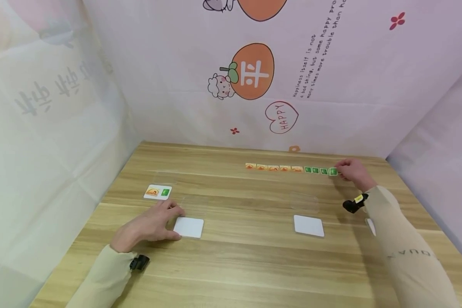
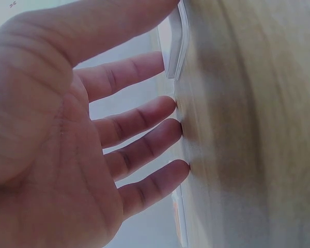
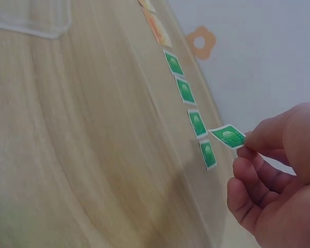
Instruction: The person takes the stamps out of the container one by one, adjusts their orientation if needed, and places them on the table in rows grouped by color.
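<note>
Stamp, a thin green-and-white paper rectangle, is pinched in right hand just beside flat row of matching green stamps and orange stamps on wood-grain table. Left hand is spread, thumb and index at edges of smooth white round-cornered card. Transparent plastic piece lies mid-table; beige sleeve partly hides white object.

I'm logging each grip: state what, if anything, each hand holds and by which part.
The right hand pinches a green stamp-like piece by one end. The left hand is at a white card; whether it holds it cannot be told.
</note>
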A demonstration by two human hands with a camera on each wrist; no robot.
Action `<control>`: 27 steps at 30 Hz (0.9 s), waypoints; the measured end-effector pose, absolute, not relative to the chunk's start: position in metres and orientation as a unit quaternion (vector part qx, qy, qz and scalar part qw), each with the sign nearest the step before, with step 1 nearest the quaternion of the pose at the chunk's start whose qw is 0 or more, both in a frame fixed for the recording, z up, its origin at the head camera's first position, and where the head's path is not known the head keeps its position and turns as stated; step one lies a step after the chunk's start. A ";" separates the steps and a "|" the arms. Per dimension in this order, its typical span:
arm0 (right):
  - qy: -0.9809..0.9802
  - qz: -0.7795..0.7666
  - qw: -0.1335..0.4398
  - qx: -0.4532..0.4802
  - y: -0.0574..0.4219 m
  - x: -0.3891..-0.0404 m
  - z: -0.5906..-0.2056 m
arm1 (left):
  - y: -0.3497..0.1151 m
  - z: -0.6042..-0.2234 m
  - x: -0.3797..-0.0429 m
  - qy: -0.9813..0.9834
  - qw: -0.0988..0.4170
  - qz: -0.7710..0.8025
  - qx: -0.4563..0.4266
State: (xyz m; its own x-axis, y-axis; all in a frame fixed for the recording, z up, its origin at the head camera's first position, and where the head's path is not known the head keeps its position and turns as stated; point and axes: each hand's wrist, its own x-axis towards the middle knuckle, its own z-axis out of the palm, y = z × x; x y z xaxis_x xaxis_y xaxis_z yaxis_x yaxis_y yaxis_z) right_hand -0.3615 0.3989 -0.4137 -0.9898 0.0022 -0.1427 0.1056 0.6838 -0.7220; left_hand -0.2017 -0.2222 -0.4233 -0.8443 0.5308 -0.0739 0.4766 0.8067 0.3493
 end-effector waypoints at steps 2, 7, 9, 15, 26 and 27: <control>0.914 -0.400 0.060 0.032 0.402 -0.362 -0.415 | -0.222 -0.423 -0.202 0.947 0.084 0.160 0.265; 0.907 -0.415 0.044 0.046 0.411 -0.361 -0.420 | -0.222 -0.422 -0.202 0.947 0.085 0.158 0.265; 0.907 -0.416 0.036 0.052 0.413 -0.361 -0.422 | -0.222 -0.422 -0.202 0.947 0.084 0.157 0.266; 0.903 -0.425 0.018 0.058 0.420 -0.361 -0.429 | -0.222 -0.422 -0.202 0.948 0.084 0.153 0.265; 0.906 -0.415 0.015 0.080 0.427 -0.370 -0.440 | -0.221 -0.421 -0.201 0.950 0.089 0.153 0.258; 0.909 -0.408 0.013 0.081 0.427 -0.371 -0.441 | -0.221 -0.421 -0.201 0.950 0.089 0.152 0.258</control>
